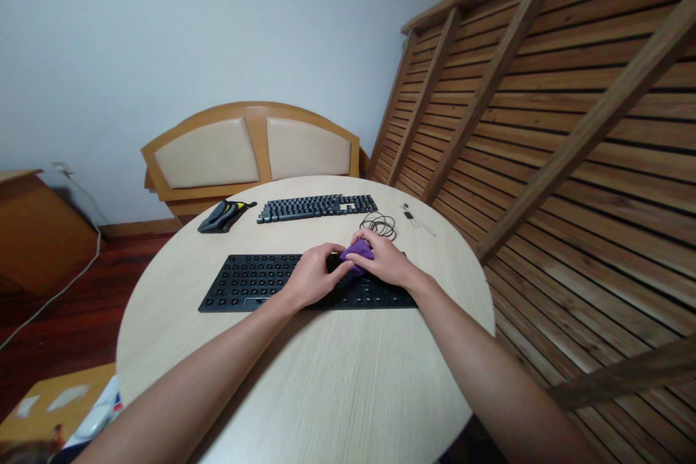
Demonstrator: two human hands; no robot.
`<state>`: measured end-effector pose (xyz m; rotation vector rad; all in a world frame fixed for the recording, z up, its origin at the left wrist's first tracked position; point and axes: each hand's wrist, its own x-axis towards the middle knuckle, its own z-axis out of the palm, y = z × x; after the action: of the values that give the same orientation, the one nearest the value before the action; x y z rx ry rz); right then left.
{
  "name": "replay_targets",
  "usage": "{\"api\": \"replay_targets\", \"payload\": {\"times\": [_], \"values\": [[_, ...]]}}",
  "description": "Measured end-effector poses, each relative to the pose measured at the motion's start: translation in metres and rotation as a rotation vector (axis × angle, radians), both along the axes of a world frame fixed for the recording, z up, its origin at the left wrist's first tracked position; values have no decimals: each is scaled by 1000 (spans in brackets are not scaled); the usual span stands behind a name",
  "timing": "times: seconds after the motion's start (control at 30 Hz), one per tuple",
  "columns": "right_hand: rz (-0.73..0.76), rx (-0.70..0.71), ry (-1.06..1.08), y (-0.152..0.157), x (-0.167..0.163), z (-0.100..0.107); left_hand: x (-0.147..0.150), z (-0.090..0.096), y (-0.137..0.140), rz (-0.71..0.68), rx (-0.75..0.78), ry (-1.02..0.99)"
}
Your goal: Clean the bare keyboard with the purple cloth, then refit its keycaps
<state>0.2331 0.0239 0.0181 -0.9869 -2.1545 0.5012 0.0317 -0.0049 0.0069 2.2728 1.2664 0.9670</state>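
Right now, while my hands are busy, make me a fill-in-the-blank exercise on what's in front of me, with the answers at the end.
1. The cloth held in the right hand is ____ in colour.
2. The coiled cable lies nearer the ____ hand than the other.
3. The black-and-yellow item lies to the ____ of the laid-out keycaps, as you see them.
4. The headboard beyond the table has ____ pale panels.

Missing words: purple; right; left; two.

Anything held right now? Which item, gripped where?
A bunched purple cloth, held in the right hand by its bunched body, between thumb and fingers. At the cloth's left edge is the left hand; whether it grips too can't be told.
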Motion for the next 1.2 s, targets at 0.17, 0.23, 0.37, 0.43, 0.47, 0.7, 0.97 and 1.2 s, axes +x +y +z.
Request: {"api": "replay_targets", "payload": {"times": [0.17,0.23,0.37,0.43,0.47,0.7,0.97,1.2], "values": [[31,-42,81,-1,-3,-2,4,1,1,61,-90,-207],[63,-87,105,0,-1,-2,3,0,3,72,-93,-263],[125,-115,120,1,1,-2,5,-4,5,70,-85,-400],[109,-95,101,1,-1,-3,8,-6,5,60,-79,-454],[98,-92,101,0,-3,-3,9,-7,5,60,-78,-474],[115,-175,164,-1,-3,-2,10,-10,5,60,-126,-477],[16,-130,-223,12,34,-7,5,1,3,136,-112,-422],[24,-207,-341,5,27,-2,-3,1,11,143,-119,-369]]}}
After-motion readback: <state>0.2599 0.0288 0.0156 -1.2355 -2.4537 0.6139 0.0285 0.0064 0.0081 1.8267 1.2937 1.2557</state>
